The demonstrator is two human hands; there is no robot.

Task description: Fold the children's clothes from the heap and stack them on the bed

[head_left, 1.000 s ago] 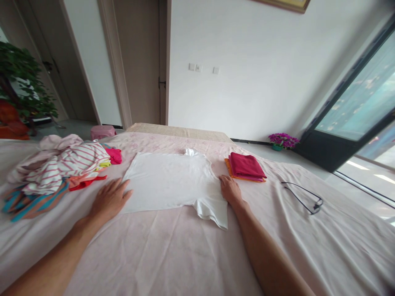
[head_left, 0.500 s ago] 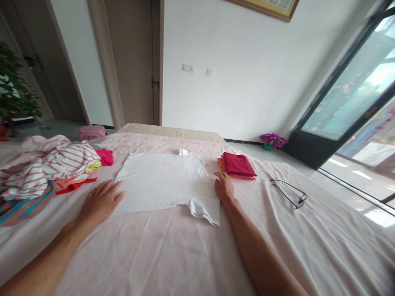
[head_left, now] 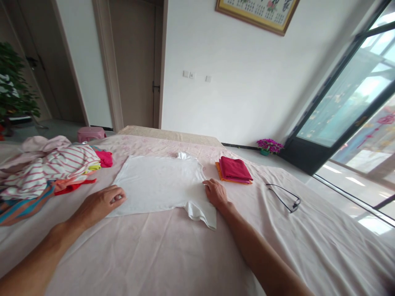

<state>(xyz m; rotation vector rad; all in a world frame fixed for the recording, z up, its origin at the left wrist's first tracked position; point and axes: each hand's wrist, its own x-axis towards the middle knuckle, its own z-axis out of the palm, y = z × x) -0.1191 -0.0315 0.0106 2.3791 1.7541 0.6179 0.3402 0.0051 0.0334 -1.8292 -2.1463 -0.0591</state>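
A white T-shirt [head_left: 157, 183] lies spread flat on a pink bedsheet [head_left: 160, 255], collar toward the right. My left hand [head_left: 98, 203] rests at the shirt's hem corner with its fingers curled, pinching the fabric edge. At the shoulder by the near sleeve, my right hand [head_left: 216, 193] has its fingers bent onto the cloth. The near sleeve [head_left: 202, 213] sticks out toward me.
A heap of unfolded clothes [head_left: 46, 168], striped and coloured, lies at the left. A folded red and orange stack [head_left: 233, 169] sits right of the shirt, with a black cable [head_left: 284, 195] beyond it. The bed's right edge falls toward a glass door [head_left: 348, 107].
My left hand has gone from lying flat to curling its fingers on the shirt's hem corner. My right hand has shifted a little along the shoulder. The camera has tilted upward.
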